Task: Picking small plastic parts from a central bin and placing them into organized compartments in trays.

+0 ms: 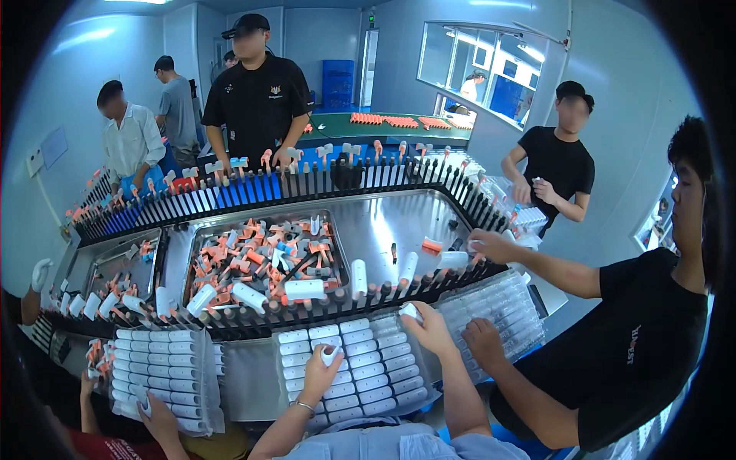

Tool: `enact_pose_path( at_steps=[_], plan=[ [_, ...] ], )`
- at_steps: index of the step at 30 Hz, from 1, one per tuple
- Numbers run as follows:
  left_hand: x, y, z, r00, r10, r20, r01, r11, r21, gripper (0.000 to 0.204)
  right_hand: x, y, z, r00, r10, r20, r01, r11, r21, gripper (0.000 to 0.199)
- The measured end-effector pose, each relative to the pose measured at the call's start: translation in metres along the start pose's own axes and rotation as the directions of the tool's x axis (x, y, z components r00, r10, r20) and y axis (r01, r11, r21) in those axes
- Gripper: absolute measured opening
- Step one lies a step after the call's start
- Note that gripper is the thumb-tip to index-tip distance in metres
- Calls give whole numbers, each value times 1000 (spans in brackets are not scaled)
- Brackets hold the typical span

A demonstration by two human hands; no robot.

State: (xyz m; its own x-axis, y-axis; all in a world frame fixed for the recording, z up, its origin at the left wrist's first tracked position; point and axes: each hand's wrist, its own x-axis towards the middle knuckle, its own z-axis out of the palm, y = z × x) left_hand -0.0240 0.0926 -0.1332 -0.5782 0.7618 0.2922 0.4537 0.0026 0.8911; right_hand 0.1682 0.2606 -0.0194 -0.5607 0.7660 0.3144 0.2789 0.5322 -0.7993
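My left hand [317, 377] is closed around a white curved plastic shell [330, 355], held above a clear tray [425, 395] of similar shells. Rows of white shells [377, 395] fill most of this tray in front of me. To the right, past the tray's far corner, my right hand [431, 331] grips another white plastic shell [411, 310] close to the row of dark upright pegs [360, 305]. My fingers partly cover both shells.
A metal pan [198, 244] holds a heap of orange, grey and white parts [264, 257]. Dark pegs ring the table. Left of me a co-worker's hand [159, 420] works over another filled tray [157, 360]. On my right, a co-worker's hand [484, 343] touches stacked clear trays [498, 307].
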Motion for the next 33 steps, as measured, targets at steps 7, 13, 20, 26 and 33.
enact_pose_path(
  at_steps=[7, 13, 20, 26, 33],
  plan=[
    [2, 0, 1, 1000, -12, -4, 12, 1000, -9, 28, 1, -4, -11, 1000, -16, 3, 16, 1000, -26, 34],
    [2, 1, 1, 1000, -8, 8, 8, 1000, -1, 32, 4, 6, -21, 999, 1, -44, -2, 1000, -26, 33],
    [2, -2, 3, 999, -34, 2, 34, 999, 4, 31, 11, 31, -28, 983, -6, -184, 5, 1000, -6, 34],
    [3, 7, 0, 998, 64, 9, -64, 997, 49, 27, 3, 32, 1, 992, 19, -125, -21, 1000, -21, 34],
    [47, 95, -3, 984, 176, -35, -177, 984, -31, 25, -8, 36, 39, 989, -52, 138, 81, 974, -214, 31]
  ],
)
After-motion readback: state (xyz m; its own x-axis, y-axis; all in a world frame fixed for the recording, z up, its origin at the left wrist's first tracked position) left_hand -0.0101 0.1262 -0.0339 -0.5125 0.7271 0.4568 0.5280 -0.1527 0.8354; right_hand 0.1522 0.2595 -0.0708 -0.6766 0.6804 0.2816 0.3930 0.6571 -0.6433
